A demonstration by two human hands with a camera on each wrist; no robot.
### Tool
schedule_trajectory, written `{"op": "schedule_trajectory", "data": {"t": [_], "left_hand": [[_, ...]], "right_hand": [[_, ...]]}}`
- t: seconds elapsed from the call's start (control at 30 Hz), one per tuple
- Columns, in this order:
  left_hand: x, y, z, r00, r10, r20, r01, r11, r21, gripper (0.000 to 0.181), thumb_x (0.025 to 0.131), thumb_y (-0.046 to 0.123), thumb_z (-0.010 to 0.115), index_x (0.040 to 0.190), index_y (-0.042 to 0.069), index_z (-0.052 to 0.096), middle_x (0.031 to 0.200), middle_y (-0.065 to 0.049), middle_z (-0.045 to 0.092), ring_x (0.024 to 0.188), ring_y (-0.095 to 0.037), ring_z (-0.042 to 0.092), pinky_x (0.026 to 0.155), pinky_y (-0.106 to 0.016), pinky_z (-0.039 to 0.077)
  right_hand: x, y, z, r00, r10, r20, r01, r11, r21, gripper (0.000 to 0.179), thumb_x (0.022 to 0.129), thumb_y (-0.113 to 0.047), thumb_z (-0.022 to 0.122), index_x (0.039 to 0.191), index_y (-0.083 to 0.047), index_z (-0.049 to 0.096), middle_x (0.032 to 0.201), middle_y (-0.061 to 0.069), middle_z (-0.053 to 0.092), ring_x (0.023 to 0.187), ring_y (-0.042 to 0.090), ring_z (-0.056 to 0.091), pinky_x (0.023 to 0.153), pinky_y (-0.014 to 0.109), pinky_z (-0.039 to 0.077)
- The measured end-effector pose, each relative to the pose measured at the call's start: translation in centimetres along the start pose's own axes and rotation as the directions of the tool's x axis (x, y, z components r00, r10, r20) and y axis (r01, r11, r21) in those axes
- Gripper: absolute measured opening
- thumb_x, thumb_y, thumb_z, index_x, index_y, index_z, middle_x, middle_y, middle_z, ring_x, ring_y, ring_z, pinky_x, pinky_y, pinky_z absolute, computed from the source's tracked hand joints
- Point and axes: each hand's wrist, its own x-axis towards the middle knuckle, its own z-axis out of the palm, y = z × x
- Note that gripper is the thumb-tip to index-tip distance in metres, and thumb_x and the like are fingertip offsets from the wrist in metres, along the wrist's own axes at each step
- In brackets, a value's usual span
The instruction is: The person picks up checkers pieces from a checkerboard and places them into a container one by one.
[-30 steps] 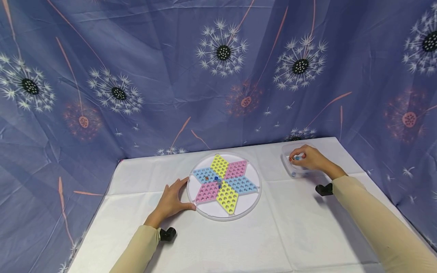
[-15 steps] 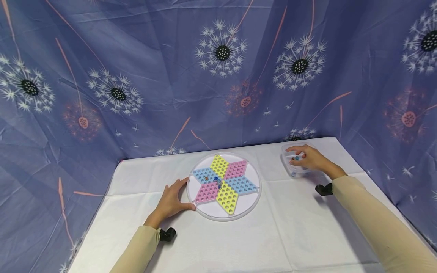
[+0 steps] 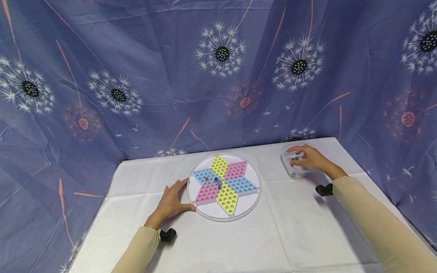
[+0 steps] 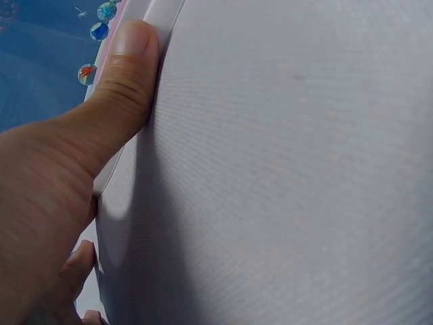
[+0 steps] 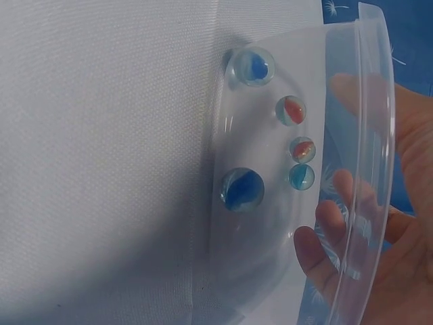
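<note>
My left hand (image 3: 170, 201) rests at the left rim of a round white Chinese checkers board (image 3: 250, 208), thumb and fingers spread along its edge. In the left wrist view the thumb (image 4: 125, 78) lies against the rim. A few marbles sit in the board's holes: an orange-red one (image 3: 206, 179) on the blue point and blue ones (image 3: 216, 179) near the centre. Over a clear plastic tub (image 3: 284, 162), my right hand (image 3: 308, 157) has its thumb and index finger apart. Several glass marbles lie in the tub, among them a large blue one (image 5: 242, 189) and a red one (image 5: 291, 110).
A white cloth (image 3: 246, 246) covers the table. Behind it hangs a blue curtain (image 3: 164, 76) with dandelion prints. The tub stands near the table's far right edge, to the right of the board.
My right thumb and index finger were close together in the tub a second ago and have since parted, the index finger lifting. The left hand and the board have not moved.
</note>
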Motion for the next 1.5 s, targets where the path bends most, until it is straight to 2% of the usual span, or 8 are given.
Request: {"op": "schedule_trajectory", "data": {"t": [0.6, 0.83, 1.03, 1.27, 1.5], "left_hand": [[0.1, -0.1, 0.2, 1.000, -0.001, 0.006, 0.001, 1.000, -0.001, 0.118, 0.055, 0.061, 0.086, 0.152, 0.017, 0.036, 0.152, -0.013, 0.039, 0.144, -0.037, 0.027, 0.116, -0.064, 0.003], [0.0, 0.0, 0.1, 1.000, -0.005, 0.002, 0.005, 1.000, 0.002, 0.118, 0.055, 0.060, 0.087, 0.152, 0.017, 0.036, 0.152, -0.014, 0.040, 0.143, -0.037, 0.028, 0.116, -0.064, 0.004], [0.0, 0.0, 0.1, 1.000, -0.003, 0.002, 0.003, 1.000, 0.002, 0.117, 0.056, 0.060, 0.087, 0.152, 0.016, 0.036, 0.152, -0.013, 0.039, 0.144, -0.037, 0.027, 0.116, -0.064, 0.003], [0.0, 0.0, 0.1, 1.000, -0.001, -0.002, 0.001, 1.000, 0.007, 0.117, 0.055, 0.058, 0.087, 0.152, 0.016, 0.036, 0.152, -0.014, 0.040, 0.143, -0.038, 0.028, 0.115, -0.065, 0.004], [0.0, 0.0, 0.1, 1.000, -0.001, -0.001, 0.001, 1.000, 0.007, 0.117, 0.056, 0.059, 0.087, 0.152, 0.015, 0.036, 0.152, -0.014, 0.040, 0.143, -0.038, 0.028, 0.115, -0.065, 0.004]], "right_hand": [[-0.1, -0.3, -0.3, 1.000, 0.023, -0.012, -0.023, 1.000, -0.017, 0.050, 0.091, -0.030, 0.071, 0.135, -0.013, 0.057, 0.117, 0.024, 0.055, 0.101, 0.044, 0.059, 0.078, 0.051, 0.053], [0.1, -0.5, -0.7, 0.999, -0.005, -0.050, 0.003, 0.999, -0.037, 0.054, 0.091, -0.037, 0.069, 0.135, -0.010, 0.055, 0.116, 0.024, 0.057, 0.099, 0.042, 0.060, 0.080, 0.055, 0.051], [0.1, -1.1, -1.0, 0.996, -0.032, -0.080, 0.028, 0.999, -0.044, 0.053, 0.090, -0.034, 0.070, 0.135, -0.011, 0.055, 0.115, 0.024, 0.058, 0.095, 0.039, 0.061, 0.077, 0.053, 0.052], [0.3, -1.9, -1.3, 0.996, -0.043, -0.080, 0.039, 0.998, -0.051, 0.050, 0.091, -0.034, 0.070, 0.135, -0.018, 0.055, 0.116, 0.022, 0.057, 0.097, 0.037, 0.059, 0.076, 0.051, 0.052], [0.4, -2.6, -1.4, 0.997, -0.032, -0.077, 0.029, 0.999, -0.041, 0.051, 0.091, -0.035, 0.070, 0.136, -0.016, 0.055, 0.117, 0.021, 0.056, 0.100, 0.039, 0.059, 0.078, 0.053, 0.052]]}}
